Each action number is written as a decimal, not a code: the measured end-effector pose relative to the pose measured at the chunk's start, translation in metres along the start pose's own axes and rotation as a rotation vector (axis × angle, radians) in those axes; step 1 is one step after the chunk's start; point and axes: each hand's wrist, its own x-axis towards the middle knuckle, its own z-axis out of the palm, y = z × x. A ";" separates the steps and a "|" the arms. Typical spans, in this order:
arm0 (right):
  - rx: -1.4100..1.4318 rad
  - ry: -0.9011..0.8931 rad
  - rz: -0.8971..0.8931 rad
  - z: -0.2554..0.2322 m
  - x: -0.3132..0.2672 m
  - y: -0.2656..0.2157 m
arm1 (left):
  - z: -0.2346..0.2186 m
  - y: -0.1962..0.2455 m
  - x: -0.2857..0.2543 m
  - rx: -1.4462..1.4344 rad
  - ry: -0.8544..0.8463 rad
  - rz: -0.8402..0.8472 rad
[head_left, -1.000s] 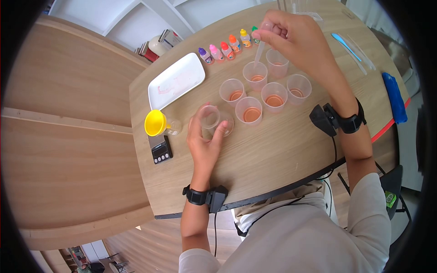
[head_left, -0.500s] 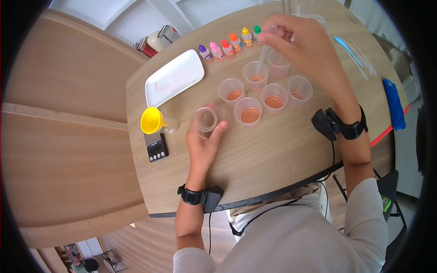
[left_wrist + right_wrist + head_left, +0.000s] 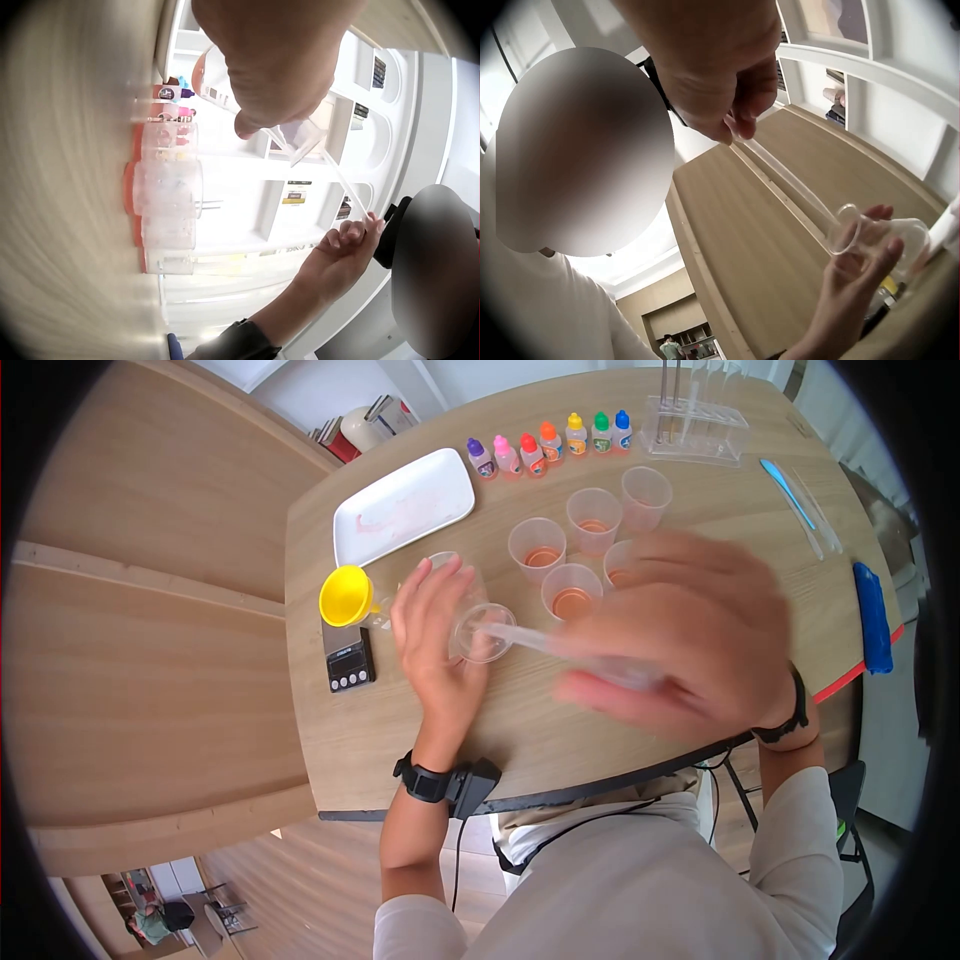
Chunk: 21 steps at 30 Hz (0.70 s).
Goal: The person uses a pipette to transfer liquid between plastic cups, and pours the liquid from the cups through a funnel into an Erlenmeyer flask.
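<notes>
My left hand (image 3: 440, 645) is wrapped round a clear flask, tilted with its round mouth (image 3: 484, 633) facing the right hand. Some reddish liquid shows in the flask's base (image 3: 199, 77) in the left wrist view. My right hand (image 3: 690, 630), blurred, pinches a clear plastic dropper (image 3: 791, 178) whose tip is at the flask's mouth. Right of the left hand stand several clear cups with orange-red liquid, among them a front cup (image 3: 571, 593) and a back cup (image 3: 594, 520). The right hand hides part of the group.
A white tray (image 3: 403, 505) with pinkish stains lies behind the left hand. A yellow funnel (image 3: 346, 596) and a black scale (image 3: 350, 664) are at the left. Several dye bottles (image 3: 532, 456) line the back, beside a clear rack (image 3: 700, 435). A blue spatula (image 3: 785, 490) lies at the right.
My right hand has moved the dropper from a back cup leftward and nearer the body, to the flask. My left hand has tilted the flask's mouth to the right.
</notes>
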 end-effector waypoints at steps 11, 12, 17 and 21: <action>-0.172 -0.072 0.126 0.060 -0.025 0.020 | 0.001 0.002 -0.001 0.084 -0.004 0.056; -0.172 -0.073 0.127 0.061 -0.025 0.020 | 0.001 0.003 -0.001 0.082 -0.005 0.057; -0.229 -0.028 0.167 0.066 -0.026 0.022 | 0.001 0.003 0.000 0.087 -0.019 0.045; -0.269 -0.020 0.128 0.056 -0.020 0.019 | 0.002 0.005 0.000 0.060 -0.002 0.032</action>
